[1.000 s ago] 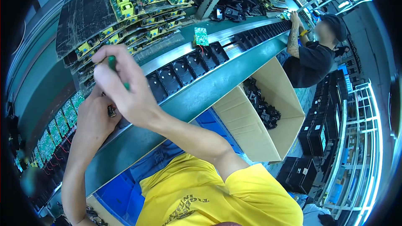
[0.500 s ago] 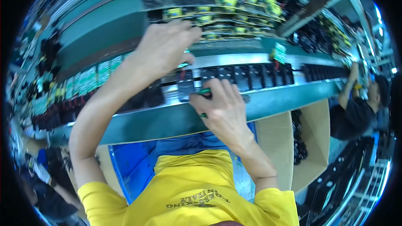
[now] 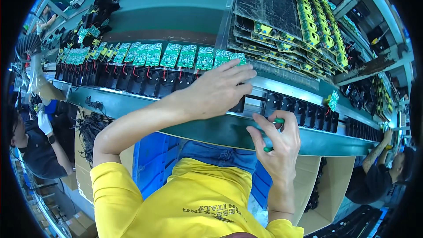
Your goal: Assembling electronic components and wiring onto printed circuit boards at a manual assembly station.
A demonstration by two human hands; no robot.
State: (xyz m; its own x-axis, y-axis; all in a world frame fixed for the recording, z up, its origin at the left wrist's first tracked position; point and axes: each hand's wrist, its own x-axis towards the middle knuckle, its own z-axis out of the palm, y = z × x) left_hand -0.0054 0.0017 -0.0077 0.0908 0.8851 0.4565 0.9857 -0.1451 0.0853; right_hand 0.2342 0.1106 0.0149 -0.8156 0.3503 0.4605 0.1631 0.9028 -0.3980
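My left hand (image 3: 222, 86) reaches across the rail, fingers spread and palm down, at the end of a row of green circuit boards (image 3: 205, 58). Its fingertips are next to the last board (image 3: 238, 57); whether they touch it is hard to tell. Red wires join several boards to black plastic cases (image 3: 165, 86) standing in line on the metal rail. My right hand (image 3: 282, 143) is closed around a green-handled hand tool (image 3: 278, 121), whose working end is hidden. It is above the near green edge of the bench, beside a gap in the line of cases.
Stacked black trays (image 3: 269, 0) with yellow-and-green boards lie beyond the rail. A lone board (image 3: 333, 101) stands by the cases at right. Cardboard boxes (image 3: 335, 189) and a blue crate (image 3: 152, 161) are below the bench. Co-workers (image 3: 374, 176) sit on both sides.
The view has shifted, showing more of the left row. My left hand has left the case it was over and lies by the row's end. My right hand has drawn back with the tool.
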